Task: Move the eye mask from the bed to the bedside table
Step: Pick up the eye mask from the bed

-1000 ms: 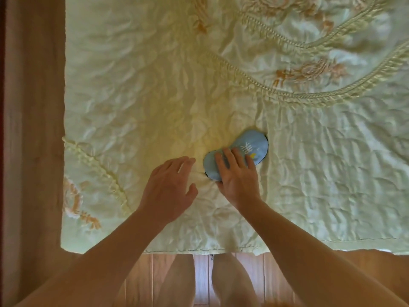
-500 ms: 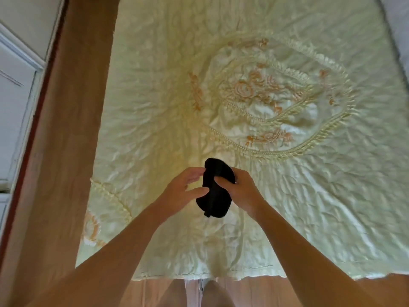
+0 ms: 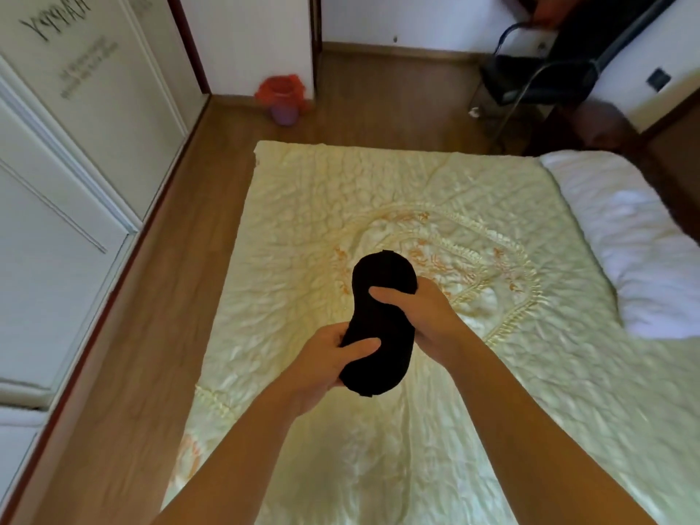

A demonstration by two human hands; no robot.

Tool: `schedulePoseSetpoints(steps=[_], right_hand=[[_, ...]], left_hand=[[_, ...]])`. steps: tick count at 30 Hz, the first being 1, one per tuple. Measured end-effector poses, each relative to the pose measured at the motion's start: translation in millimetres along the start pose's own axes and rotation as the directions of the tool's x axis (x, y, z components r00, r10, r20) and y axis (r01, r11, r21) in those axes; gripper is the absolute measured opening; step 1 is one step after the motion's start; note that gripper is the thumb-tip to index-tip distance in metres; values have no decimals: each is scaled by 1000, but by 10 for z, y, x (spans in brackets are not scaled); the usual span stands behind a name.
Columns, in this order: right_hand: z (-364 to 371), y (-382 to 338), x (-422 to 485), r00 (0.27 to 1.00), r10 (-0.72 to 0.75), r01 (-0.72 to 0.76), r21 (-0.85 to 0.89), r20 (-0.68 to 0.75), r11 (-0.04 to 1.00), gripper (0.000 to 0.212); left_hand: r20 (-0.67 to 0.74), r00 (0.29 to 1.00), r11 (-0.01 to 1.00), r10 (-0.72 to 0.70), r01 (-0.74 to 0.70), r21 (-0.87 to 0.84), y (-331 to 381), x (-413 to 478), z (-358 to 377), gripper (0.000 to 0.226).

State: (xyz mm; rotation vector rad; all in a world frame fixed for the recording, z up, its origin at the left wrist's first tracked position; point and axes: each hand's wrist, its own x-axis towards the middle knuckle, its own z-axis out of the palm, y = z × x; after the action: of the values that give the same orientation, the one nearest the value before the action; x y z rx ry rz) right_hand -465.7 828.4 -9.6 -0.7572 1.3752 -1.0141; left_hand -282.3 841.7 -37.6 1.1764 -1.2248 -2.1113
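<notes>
Both hands – L (image 3: pixel 322 363), R (image 3: pixel 424 316) – fingers closed on eye mask (image 3: pixel 378 323), black side up, front hidden

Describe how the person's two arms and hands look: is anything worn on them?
Both forearms are bare as far as the picture shows: no sleeves in view. The left hand and the right hand wear no gloves. I see no watch, bracelet or ring on the parts that show; the far sides of the wrists are hidden.
</notes>
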Motion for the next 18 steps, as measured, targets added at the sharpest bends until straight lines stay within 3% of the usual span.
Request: schedulePoseSetpoints(steps=[5, 10, 14, 18], right_hand=[[98, -268, -126, 999, -18, 23, -117, 45, 993, 36], [205, -411, -239, 965, -257, 261, -251, 51, 932, 23], [248, -402, -390, 864, -484, 500, -331, 135, 800, 33], [200, -307, -482, 756, -614, 636, -481, 228, 604, 43]], left_hand=[[-51, 999, 1000, -18, 17, -7, 249, -221, 110, 32], [-161, 985, 996, -65, 56, -62, 381, -315, 177, 31], [-218, 974, 993, -64, 41, -108, 491, -327, 207, 22], [-287, 957, 981, -47, -9, -193, 522, -276, 203, 19]])
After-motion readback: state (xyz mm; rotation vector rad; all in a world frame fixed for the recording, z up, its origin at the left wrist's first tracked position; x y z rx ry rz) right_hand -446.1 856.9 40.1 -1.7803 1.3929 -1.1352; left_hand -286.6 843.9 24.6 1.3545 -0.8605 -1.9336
